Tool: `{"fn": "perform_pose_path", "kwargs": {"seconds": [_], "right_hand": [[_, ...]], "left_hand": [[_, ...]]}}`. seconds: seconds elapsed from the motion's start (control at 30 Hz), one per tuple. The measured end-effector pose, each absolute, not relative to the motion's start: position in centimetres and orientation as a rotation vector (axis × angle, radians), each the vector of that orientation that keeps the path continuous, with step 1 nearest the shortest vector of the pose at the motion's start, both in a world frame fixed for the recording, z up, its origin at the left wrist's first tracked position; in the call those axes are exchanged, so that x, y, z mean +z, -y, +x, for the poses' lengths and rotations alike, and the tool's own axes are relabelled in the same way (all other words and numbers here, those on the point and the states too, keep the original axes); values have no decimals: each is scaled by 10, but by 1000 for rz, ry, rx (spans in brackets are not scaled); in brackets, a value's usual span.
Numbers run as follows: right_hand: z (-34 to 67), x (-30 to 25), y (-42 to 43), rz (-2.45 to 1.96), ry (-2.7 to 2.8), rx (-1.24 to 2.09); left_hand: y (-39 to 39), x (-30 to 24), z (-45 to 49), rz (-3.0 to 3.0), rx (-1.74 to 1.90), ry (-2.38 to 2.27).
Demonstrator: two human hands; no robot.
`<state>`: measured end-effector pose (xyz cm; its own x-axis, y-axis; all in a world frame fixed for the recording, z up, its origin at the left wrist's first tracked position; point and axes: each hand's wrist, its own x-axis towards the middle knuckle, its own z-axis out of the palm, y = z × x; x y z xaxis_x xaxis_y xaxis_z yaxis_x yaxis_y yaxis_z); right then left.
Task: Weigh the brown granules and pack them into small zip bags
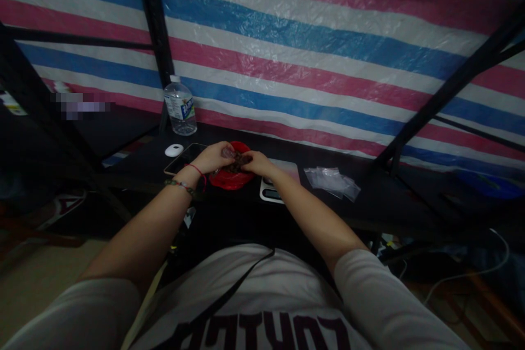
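A red bowl [232, 180] near the table's front edge contains small brown pieces [235, 167], too blurred to name. At its left rim, my left hand [217, 157] is closed on what looks like a small clear plastic bag [228, 152]. My right hand [259, 163] reaches in from the opposite side, fingers drawn together over the brown pieces; what they grip is hidden. Under my right wrist lies a white kitchen scale [272, 194], partly covered by the forearm. Several flat clear zip bags [331, 181] lie to the right of the scale.
Left of the bowl lie a phone [175, 164] and a white round object [174, 150]. Behind them stands a clear plastic bottle [181, 112]. Dark metal posts [152, 5] and a striped plastic sheet [287, 65] bound the table. A blue item [492, 185] lies far right.
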<state>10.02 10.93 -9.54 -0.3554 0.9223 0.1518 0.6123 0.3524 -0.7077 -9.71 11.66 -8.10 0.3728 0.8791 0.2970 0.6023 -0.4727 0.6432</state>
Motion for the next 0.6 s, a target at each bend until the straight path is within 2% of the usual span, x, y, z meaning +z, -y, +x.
{"fn": "perform_pose_path", "kwargs": {"seconds": [0.13,0.6], "right_hand": [[100,-100,-113,-1278,1964,861],[96,-97,-110,-1333,1826,812]], "left_hand": [[-118,-81,-99,2217,902,-1278],[-116,-78,-96,2135,1018,-1120]]}}
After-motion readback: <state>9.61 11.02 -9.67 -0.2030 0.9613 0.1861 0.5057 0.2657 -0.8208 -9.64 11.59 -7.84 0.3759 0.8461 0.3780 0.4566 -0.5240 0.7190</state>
